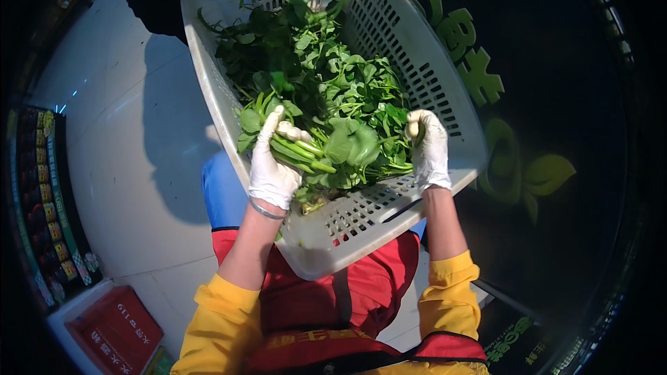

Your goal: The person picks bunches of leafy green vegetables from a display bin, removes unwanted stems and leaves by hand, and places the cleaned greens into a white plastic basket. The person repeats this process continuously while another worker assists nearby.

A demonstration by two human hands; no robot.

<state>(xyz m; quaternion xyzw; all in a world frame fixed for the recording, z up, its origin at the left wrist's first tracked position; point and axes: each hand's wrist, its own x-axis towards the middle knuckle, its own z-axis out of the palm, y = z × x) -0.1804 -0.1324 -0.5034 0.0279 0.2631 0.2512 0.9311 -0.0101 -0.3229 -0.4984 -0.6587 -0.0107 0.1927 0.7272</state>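
A white plastic basket (359, 247) stands before me, holding loose leafy green vegetables (359, 78). My left hand (276, 161), in a thin white glove, grips a bunch of green stems (299, 152) over the basket's near left part. The cut ends of these stems point to the right. Beside them, a broad leaf (357, 143) looks blurred. My right hand (430, 148), gloved too, is inside the right wall with its fingers curled. A small piece of green leaf (420, 135) shows between those fingers.
Pale floor tiles (120, 83) lie to the left, crossed by a shadow. Beyond them stands a shelf of packaged goods (47, 203), with a red box bearing writing (115, 330) nearer me. A dark panel with raised green lettering (469, 52) rises close along the basket's right side.
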